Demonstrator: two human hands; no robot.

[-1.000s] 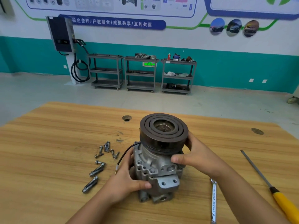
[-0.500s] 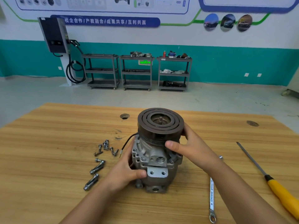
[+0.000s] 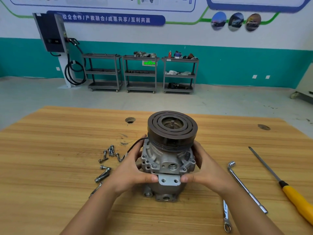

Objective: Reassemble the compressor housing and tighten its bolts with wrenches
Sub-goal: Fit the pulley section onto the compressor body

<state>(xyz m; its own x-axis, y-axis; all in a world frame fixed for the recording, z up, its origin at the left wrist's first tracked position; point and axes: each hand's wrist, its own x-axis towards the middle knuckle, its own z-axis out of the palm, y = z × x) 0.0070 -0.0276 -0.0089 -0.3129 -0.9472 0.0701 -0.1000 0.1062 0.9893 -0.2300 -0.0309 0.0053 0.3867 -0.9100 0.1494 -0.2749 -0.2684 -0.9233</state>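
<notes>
**A:** Where does the compressor housing [image 3: 167, 165] stand, and how is it held?

**B:** It stands upright near the middle of the wooden surface [image 3: 50, 150], with the dark grooved pulley [image 3: 172, 128] uppermost. The left hand [image 3: 130, 173] and right hand [image 3: 208, 173] clamp it from either side. Their fingers curl round the flanks of the upper casting. Each thumb tip presses one edge of the flat mounting lug [image 3: 169, 180] at the front.

**A:** Which step is in hand?

**B:** By the layout, it is seating and squaring the housing halves. The flange holes that show appear empty. The short bolts [image 3: 110, 155] and long bolts [image 3: 102, 175] lie loose on the surface just left of the left hand. Whether the joint is fully closed cannot be told.

**A:** What does the next move call for?

**B:** Probably the holes must first be lined up. Then one hand lets go to fetch a bolt while the other steadies the top-heavy assembly. Hand-starting every bolt before any tightening would guard against cross-threading. The socket wrench [image 3: 245, 187] and combination wrench [image 3: 226, 216] lie untouched to the right of the right hand. A yellow-handled screwdriver [image 3: 296, 199] lies farther right.
</notes>
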